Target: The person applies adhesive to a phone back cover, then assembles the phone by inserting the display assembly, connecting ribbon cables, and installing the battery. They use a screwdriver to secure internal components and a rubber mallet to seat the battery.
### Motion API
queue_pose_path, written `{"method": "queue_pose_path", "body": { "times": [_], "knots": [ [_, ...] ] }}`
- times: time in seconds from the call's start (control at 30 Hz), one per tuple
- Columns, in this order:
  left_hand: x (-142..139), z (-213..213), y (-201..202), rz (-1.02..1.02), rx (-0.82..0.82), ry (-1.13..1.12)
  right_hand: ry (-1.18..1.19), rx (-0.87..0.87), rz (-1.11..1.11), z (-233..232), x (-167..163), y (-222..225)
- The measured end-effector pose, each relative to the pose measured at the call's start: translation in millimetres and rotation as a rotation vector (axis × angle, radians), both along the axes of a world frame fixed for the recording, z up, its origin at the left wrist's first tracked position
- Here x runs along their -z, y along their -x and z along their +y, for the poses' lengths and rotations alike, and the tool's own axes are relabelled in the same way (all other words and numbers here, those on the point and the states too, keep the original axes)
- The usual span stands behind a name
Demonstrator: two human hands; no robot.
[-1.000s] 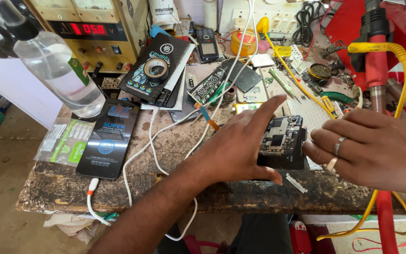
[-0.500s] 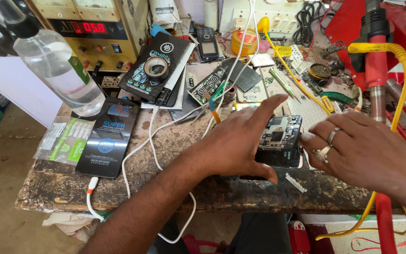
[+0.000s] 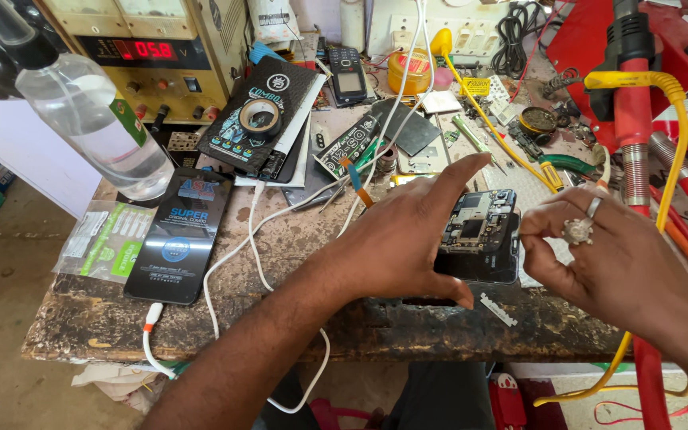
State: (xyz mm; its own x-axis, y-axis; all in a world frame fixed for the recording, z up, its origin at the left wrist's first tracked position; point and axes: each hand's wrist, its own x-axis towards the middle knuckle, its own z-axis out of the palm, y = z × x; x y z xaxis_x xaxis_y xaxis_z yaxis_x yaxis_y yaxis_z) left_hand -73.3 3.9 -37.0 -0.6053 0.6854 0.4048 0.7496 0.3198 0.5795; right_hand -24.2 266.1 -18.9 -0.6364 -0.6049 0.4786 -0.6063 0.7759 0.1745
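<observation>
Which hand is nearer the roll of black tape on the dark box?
Left. The left hand grips the opened phone at mid-bench, right of and below the roll of black tape. The right hand sits beyond the phone, farther right.

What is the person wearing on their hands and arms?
Both arms are bare, with no sleeves or gloves in view. The right hand wears two silver-coloured rings: a plain band and a chunky one with a raised round top. The left hand shows no rings, and no watch or bracelet shows on either wrist.

A scarred wooden workbench (image 3: 296, 318) carries an opened phone (image 3: 483, 239), white cables (image 3: 236, 263) and a black packet (image 3: 178, 235).
</observation>
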Motion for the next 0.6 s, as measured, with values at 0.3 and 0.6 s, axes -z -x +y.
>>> {"method": "queue_pose_path", "body": {
  "times": [0.3, 0.6],
  "knots": [
    [2, 1, 1, 0.024, -0.026, -0.054, 0.351, 0.138, -0.103, -13, 15, -5],
    [1, 3, 3, 0.054, -0.027, -0.105, 0.682, 0.115, -0.27, -6, 32, -5]
  ]
}}
